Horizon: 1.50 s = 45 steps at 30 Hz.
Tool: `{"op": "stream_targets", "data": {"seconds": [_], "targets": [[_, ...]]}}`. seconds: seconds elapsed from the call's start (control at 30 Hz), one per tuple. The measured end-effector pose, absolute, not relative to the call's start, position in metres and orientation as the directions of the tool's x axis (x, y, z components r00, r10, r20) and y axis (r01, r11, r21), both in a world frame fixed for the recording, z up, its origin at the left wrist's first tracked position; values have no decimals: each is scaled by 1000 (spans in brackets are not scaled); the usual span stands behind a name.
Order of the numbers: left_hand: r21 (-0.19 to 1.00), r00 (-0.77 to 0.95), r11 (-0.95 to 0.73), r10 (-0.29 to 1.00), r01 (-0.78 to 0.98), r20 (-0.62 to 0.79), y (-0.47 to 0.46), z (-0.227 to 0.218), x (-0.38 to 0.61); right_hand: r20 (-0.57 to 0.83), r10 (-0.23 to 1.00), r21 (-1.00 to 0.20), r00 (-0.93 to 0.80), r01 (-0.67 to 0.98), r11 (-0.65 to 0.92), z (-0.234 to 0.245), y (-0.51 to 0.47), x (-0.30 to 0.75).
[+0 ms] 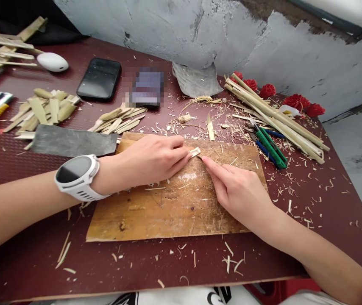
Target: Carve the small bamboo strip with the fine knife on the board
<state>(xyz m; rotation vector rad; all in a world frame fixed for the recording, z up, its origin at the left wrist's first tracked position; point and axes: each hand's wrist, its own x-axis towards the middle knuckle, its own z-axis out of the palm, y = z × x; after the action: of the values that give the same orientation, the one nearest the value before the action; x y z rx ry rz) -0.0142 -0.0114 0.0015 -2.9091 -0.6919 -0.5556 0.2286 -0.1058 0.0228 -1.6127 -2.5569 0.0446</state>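
My left hand point(165, 156), with a white watch on its wrist, presses down on a worn wooden board point(149, 220). Its fingers are closed on a small pale strip of plant stalk point(195, 152), whose end sticks out past the fingertips. From the other side comes my right hand point(232, 182), its fingers pinched round a small dark blade point(199, 156). Only the blade's tip shows, right beside the strip; the remainder is hidden in the fingers. Fine shavings lie on the board around both hands.
Split stalks point(276, 118) and a green box cutter point(270, 146) lie at the right. Cut pieces point(117, 120), a grey flat strip point(74, 140) and a black phone-like device point(100, 79) are at the left. Red flowers point(295, 101) line the wall; shavings litter the table.
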Motion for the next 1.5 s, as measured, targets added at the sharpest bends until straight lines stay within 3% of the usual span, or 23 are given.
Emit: {"op": "stream_targets", "data": {"seconds": [0.27, 0.77, 1.1, 1.5], "targets": [[62, 823, -896, 429, 439, 373, -13, 3, -16, 108, 895, -87, -432, 893, 441, 22, -106, 229], [1, 840, -904, 397, 426, 370, -15, 3, -15, 210, 891, -224, -402, 868, 444, 21, -101, 229], [18, 844, -899, 417, 437, 338, -16, 3, -14, 161, 909, -186, -384, 893, 410, 21, -99, 226], [-56, 850, -902, 381, 428, 364, -19, 4, -11, 158, 902, -103, -402, 902, 420, 20, -102, 225]]}}
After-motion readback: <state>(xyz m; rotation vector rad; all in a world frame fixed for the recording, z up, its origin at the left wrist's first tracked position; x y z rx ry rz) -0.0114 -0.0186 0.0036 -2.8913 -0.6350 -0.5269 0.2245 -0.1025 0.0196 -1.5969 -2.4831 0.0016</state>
